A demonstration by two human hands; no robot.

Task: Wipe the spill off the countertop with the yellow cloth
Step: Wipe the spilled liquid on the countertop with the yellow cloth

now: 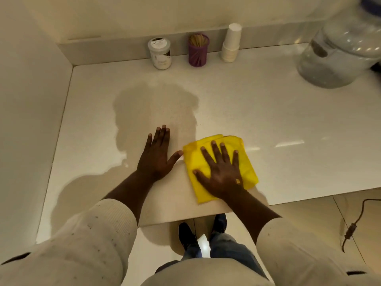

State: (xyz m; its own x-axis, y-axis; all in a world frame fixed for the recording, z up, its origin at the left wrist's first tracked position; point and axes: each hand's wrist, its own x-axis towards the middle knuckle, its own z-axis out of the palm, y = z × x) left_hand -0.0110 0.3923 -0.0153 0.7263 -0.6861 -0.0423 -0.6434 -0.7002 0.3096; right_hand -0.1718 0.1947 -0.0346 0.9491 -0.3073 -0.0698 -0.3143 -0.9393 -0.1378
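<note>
The folded yellow cloth lies flat on the white countertop, close to the front edge. My right hand presses down on it, palm flat and fingers spread. My left hand rests flat on the bare counter just left of the cloth, fingers apart, thumb tip touching the cloth's left edge. A small wet glint shows on the counter to the left of my left hand. My own shadow darkens the counter beyond my hands, so I cannot tell how far the spill reaches.
Against the back ledge stand a white-lidded jar, a purple holder of wooden sticks and a stack of white paper cups. A large clear container sits at the far right. A wall bounds the left. A cable lies on the floor.
</note>
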